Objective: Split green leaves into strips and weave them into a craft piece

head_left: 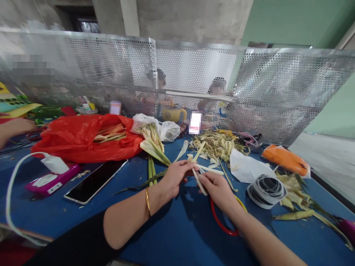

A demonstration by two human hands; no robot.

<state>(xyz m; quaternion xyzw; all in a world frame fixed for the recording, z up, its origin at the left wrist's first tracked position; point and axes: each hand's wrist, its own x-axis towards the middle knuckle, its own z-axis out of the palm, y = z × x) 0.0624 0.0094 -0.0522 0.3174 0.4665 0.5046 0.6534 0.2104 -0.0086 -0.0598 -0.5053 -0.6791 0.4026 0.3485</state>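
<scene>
- The pale husk strip (200, 184) is just below and right of the frame's centre, between the two hands; its long axis runs steeply from upper left to lower right, its lower end pointing toward the wearer.
- The left hand (175, 178) is at the strip's upper end, its grip pinched together on the husk from the left.
- The right hand (219, 189) comes in from the lower right, its fingertips right beside the strip's middle, so both hands are about equally near; whether this grip is closed on the strip or on something else, I cannot tell.
- A red loop (223, 229), with a yellow part at its right, shows below the right hand; whether it is held or resting is unclear.
- Just above the hands, a wider husk piece (200, 150) slants to the upper right, while a white strip (210, 169) runs rightward, nearly level.
- Farther up and right, a pile of husk shreds (219, 145) lies on the blue tabletop (177, 236); whole husks (155, 147) lie left of centre, nearer the left hand.
</scene>
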